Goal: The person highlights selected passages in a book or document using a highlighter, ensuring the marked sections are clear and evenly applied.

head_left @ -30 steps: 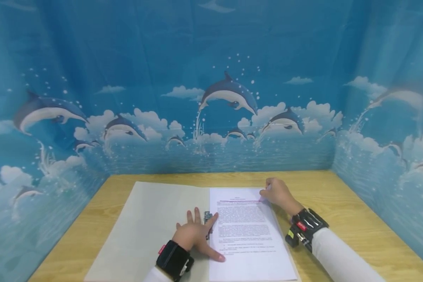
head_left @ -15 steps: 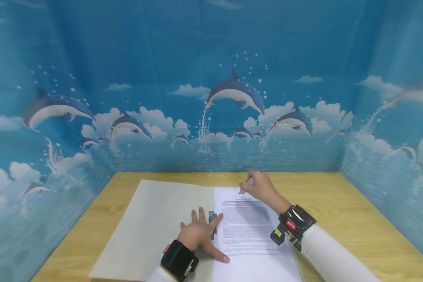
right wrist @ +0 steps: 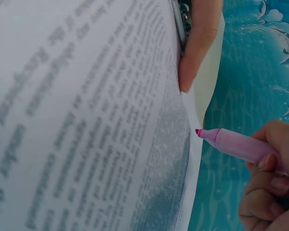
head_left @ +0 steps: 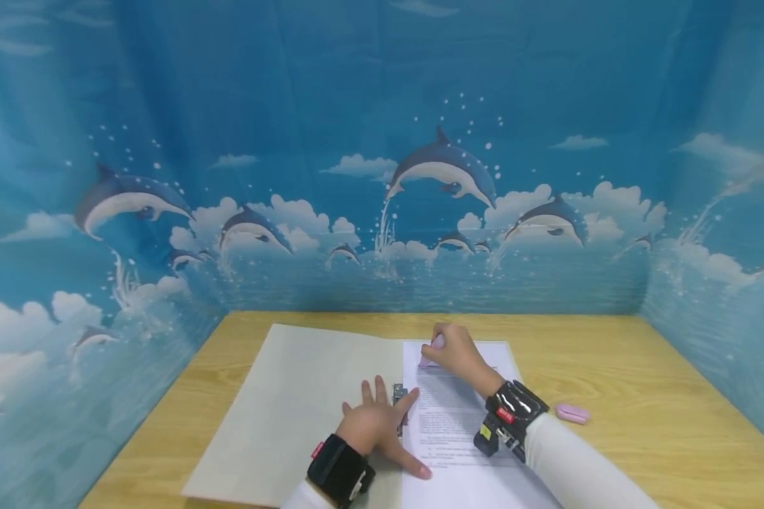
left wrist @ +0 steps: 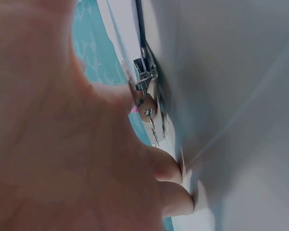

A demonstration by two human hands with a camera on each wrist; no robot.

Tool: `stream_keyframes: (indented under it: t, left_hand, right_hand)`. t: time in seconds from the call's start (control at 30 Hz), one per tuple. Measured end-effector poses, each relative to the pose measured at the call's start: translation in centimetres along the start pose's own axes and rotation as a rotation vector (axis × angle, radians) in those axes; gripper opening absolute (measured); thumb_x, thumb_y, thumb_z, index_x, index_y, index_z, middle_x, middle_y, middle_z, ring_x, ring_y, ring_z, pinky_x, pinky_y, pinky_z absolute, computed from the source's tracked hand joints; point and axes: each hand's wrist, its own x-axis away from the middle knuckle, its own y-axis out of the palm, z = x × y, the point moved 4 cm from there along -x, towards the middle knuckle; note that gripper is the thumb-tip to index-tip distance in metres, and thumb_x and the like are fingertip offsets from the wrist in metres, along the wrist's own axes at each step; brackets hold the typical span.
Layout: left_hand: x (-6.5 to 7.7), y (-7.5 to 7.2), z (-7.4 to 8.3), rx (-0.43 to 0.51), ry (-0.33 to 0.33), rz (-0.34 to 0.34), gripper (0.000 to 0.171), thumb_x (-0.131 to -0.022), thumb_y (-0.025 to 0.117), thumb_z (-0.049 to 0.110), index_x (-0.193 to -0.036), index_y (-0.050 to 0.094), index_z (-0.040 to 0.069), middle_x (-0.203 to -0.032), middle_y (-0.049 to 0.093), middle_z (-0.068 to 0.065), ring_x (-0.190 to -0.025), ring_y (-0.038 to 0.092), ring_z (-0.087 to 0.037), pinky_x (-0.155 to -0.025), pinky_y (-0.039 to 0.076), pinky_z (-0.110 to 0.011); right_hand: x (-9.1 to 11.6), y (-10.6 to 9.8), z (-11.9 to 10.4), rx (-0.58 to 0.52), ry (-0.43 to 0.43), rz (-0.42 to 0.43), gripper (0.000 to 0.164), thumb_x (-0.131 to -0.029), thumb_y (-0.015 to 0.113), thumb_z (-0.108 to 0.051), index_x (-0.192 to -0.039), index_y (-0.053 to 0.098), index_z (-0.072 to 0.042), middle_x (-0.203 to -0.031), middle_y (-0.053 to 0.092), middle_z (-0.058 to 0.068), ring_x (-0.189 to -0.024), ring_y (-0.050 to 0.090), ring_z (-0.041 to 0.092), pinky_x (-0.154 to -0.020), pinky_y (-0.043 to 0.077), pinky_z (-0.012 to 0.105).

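Note:
My right hand (head_left: 458, 357) pinches a lilac highlighter (right wrist: 245, 144) with a pink tip. Its tip is at the left part of the top text lines on a printed sheet (head_left: 458, 488). Fingers spread, my left hand (head_left: 375, 428) lies across the fold of an open cream folder (head_left: 312, 403). Its index finger and thumb reach onto the sheet's left margin; the other fingers rest on the bare cover. Between index finger and fold sits a metal clip (left wrist: 144, 74), partly hidden by that hand.
A lilac highlighter cap (head_left: 571, 413) lies on the wooden table (head_left: 611, 367), right of the folder and close to my right sleeve (head_left: 573, 459). Dolphin-printed blue curtains (head_left: 331, 283) hang round the back and sides of the table.
My right hand has carried the highlighter leftward across the top of the sheet, from the right end of the lines. The cap has come into view beside the sleeve. My left hand stays put.

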Motion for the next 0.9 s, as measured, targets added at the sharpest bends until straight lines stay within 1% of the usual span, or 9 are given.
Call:
stream_keyframes:
  t: [0.27, 0.47, 0.67, 0.77, 0.9]
  left_hand:
    - [0.27, -0.28, 0.07, -0.003, -0.018, -0.003, 0.118, -0.042, 0.07, 0.077, -0.145, 0.026, 0.04, -0.155, 0.014, -0.029, -0.136, 0.011, -0.053, -0.098, 0.023, -0.08]
    - [0.12, -0.17, 0.05, 0.004, -0.01, -0.016, 0.118, -0.043, 0.07, 0.077, -0.145, 0.025, 0.04, -0.155, 0.013, -0.029, -0.136, 0.01, -0.054, -0.098, 0.022, -0.08]
    - [0.14, -0.19, 0.01, 0.014, -0.004, -0.009, 0.118, -0.043, 0.071, 0.076, -0.145, 0.026, 0.04, -0.154, 0.014, -0.029, -0.136, 0.01, -0.054, -0.098, 0.022, -0.08]
    - [0.16, -0.24, 0.02, 0.015, -0.002, -0.004, 0.117, -0.043, 0.071, 0.076, -0.145, 0.026, 0.04, -0.154, 0.014, -0.03, -0.136, 0.01, -0.054, -0.098, 0.022, -0.08]
    - [0.18, -0.29, -0.03, 0.014, -0.003, -0.002, 0.118, -0.042, 0.071, 0.077, -0.145, 0.027, 0.04, -0.154, 0.015, -0.03, -0.136, 0.011, -0.054, -0.098, 0.022, -0.08]
  right_hand:
    - [0.16, 0.47, -0.25, 0.01, -0.003, -0.004, 0.019, -0.069, 0.074, -0.017, -0.064, 0.059, -0.008, -0.064, 0.062, 0.006, -0.058, 0.05, 0.014, -0.055, 0.05, 0.032]
    - [0.23, 0.56, -0.31, 0.013, 0.002, -0.007, 0.018, -0.069, 0.074, -0.016, -0.064, 0.059, -0.007, -0.065, 0.062, 0.006, -0.058, 0.05, 0.015, -0.054, 0.049, 0.031]
    - [0.25, 0.64, -0.34, 0.007, 0.005, -0.011, 0.018, -0.069, 0.074, -0.016, -0.065, 0.059, -0.007, -0.063, 0.061, 0.005, -0.057, 0.049, 0.014, -0.053, 0.048, 0.03]
    - [0.22, 0.72, -0.29, 0.003, 0.018, -0.02, 0.018, -0.069, 0.073, -0.014, -0.064, 0.058, -0.007, -0.062, 0.059, 0.005, -0.055, 0.048, 0.013, -0.05, 0.046, 0.029]
    - [0.14, 0.88, -0.17, -0.005, 0.058, -0.045, 0.018, -0.069, 0.073, -0.013, -0.063, 0.057, -0.006, -0.058, 0.056, 0.004, -0.05, 0.046, 0.012, -0.045, 0.043, 0.027]
